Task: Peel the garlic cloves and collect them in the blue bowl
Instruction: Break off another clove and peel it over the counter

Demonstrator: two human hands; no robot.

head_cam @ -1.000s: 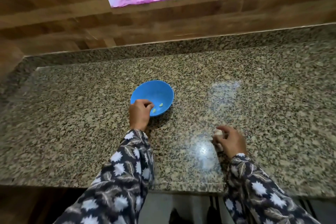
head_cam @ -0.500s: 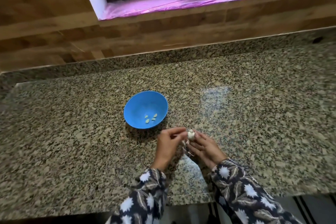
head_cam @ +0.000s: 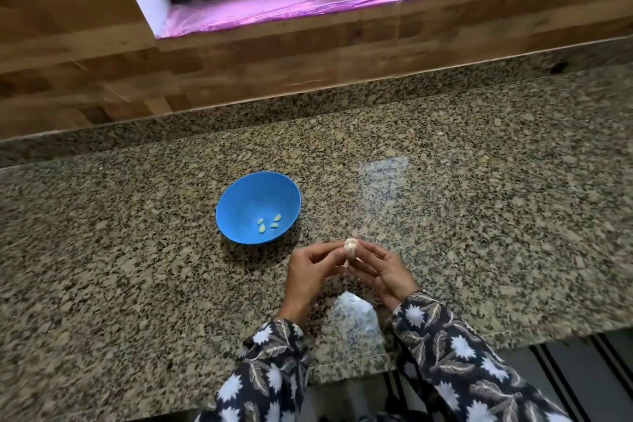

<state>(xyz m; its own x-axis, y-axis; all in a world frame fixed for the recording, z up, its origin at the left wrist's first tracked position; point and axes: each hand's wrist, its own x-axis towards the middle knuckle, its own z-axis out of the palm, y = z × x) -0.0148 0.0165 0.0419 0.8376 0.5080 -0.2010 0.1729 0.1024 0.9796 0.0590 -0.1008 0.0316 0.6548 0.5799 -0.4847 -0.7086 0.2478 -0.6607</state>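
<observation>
Both hands meet just above the surface [head_cam: 479,216], near and right of the bowl [head_cam: 239,209]. The left hand [head_cam: 308,271] and right hand [head_cam: 383,271] pinch the garlic [head_cam: 351,248] between curled fingers, one hand on each side. Four peeled cloves [head_cam: 269,223] lie in the bowl.

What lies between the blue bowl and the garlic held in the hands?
Only bare granite counter, shown in the head view, separates the blue bowl from the garlic.
</observation>
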